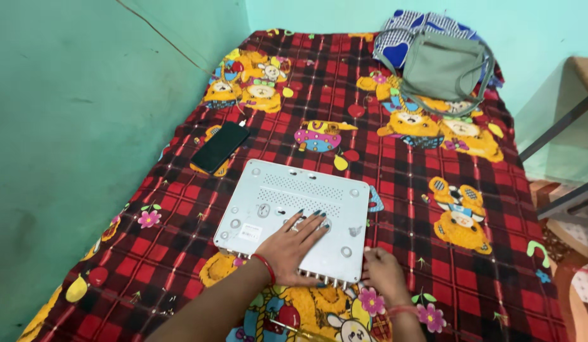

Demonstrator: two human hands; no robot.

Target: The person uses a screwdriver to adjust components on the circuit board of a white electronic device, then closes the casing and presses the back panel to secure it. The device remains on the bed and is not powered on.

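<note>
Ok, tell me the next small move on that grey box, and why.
Probably keep the left hand pressing flat and let the right hand work the near corner. The grey box lies upside down on the checked blanket, its connector edge facing the person, and the right fingers already touch that corner. What they grip there is hidden.

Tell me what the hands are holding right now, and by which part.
The left hand lies flat on the grey metal box; the right hand touches its near right corner. Whether either truly grips cannot be told.
</note>
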